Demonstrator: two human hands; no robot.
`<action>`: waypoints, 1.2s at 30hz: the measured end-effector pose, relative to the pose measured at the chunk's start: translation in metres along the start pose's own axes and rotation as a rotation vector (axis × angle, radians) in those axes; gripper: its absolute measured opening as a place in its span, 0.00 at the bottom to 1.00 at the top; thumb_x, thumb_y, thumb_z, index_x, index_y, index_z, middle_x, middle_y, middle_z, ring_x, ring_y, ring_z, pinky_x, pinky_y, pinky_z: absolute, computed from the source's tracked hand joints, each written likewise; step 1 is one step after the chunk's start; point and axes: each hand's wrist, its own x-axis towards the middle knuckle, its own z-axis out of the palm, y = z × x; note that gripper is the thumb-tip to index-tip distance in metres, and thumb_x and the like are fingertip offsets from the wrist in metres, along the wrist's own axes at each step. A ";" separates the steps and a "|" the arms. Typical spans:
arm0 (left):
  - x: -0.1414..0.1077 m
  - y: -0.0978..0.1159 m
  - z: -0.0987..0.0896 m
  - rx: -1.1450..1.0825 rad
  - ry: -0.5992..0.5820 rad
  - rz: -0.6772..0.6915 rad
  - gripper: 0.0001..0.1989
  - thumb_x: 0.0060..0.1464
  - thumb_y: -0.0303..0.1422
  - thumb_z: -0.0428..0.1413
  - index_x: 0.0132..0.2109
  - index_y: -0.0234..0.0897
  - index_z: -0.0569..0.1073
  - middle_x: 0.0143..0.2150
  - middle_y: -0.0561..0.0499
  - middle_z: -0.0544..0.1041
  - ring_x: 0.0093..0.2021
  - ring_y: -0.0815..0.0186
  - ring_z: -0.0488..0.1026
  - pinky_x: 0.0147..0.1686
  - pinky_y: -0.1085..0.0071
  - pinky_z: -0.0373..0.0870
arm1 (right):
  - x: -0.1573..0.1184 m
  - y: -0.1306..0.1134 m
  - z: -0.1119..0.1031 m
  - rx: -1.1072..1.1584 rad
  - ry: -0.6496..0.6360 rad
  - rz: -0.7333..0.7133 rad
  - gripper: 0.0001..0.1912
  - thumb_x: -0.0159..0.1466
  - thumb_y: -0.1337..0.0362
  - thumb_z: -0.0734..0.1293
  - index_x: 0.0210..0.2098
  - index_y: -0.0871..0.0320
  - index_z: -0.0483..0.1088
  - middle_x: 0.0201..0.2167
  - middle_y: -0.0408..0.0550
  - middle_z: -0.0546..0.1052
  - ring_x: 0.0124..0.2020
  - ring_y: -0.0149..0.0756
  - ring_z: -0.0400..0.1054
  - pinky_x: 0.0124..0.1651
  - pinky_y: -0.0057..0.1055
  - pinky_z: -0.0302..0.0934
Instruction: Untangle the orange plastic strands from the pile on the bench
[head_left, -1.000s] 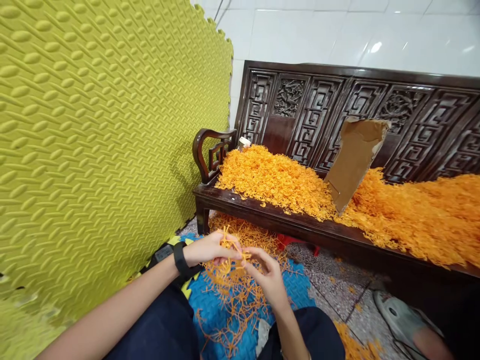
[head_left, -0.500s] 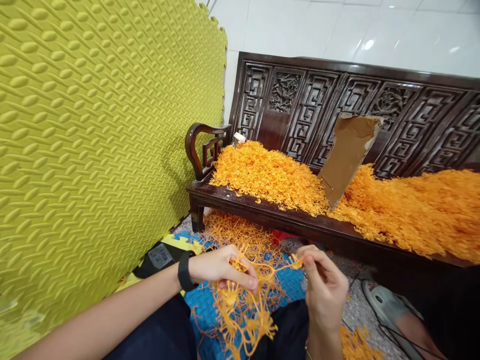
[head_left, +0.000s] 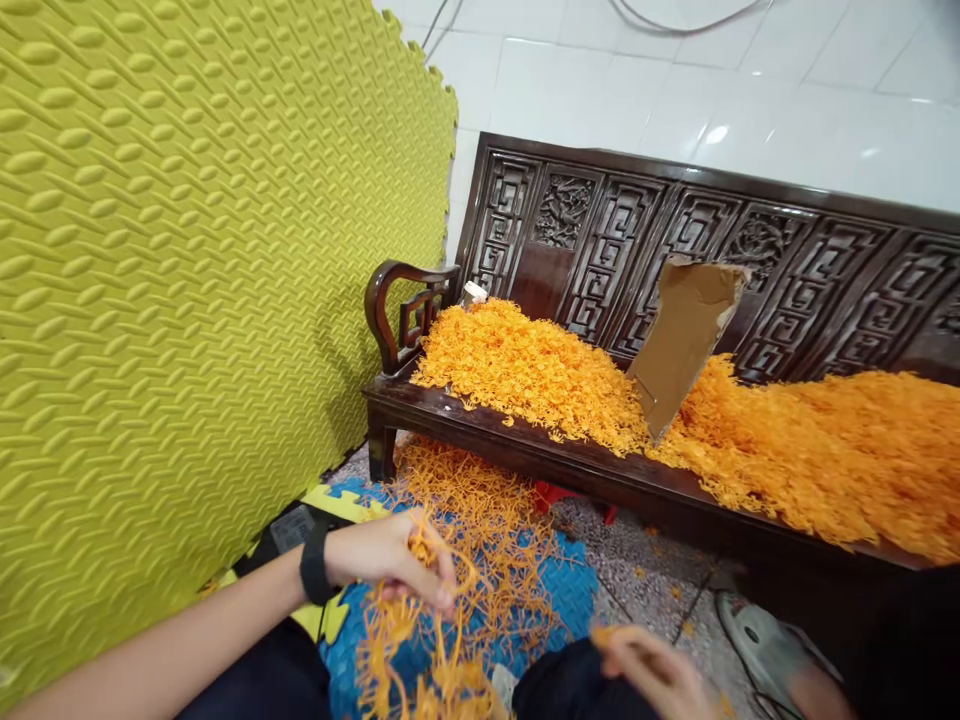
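My left hand (head_left: 409,562), with a black band on its wrist, is closed around a tangle of orange plastic strands (head_left: 450,680). Several branched pieces hang from the strands below the fingers, over my lap. Lower right, my right hand (head_left: 654,672) is blurred by motion and pinches a small orange plastic piece (head_left: 611,634) at its fingertips. The two hands are well apart. Loose orange strands (head_left: 491,530) cover much of the blue foam mat (head_left: 574,590) beneath and beyond my left hand.
A dark carved wooden bench (head_left: 480,425) bears heaps of small orange pieces (head_left: 532,370), parted by a leaning cardboard piece (head_left: 686,335). A yellow foam mat wall (head_left: 210,280) rises at left. At lower right is another person's shoe (head_left: 757,635). Something red (head_left: 551,493) lies under the bench.
My right hand has moved down, away from my left hand, and the orange strand stretched between them is now parted. The left hand has shifted left and slightly down, still holding its tangle. The view tilted up slightly.
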 end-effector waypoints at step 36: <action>0.024 0.003 -0.059 0.349 1.123 0.231 0.08 0.43 0.34 0.55 0.27 0.32 0.73 0.13 0.59 0.64 0.16 0.73 0.59 0.20 0.76 0.55 | 0.173 0.008 0.166 -0.193 -0.500 -0.202 0.08 0.60 0.65 0.64 0.29 0.66 0.68 0.23 0.41 0.71 0.24 0.24 0.66 0.30 0.25 0.64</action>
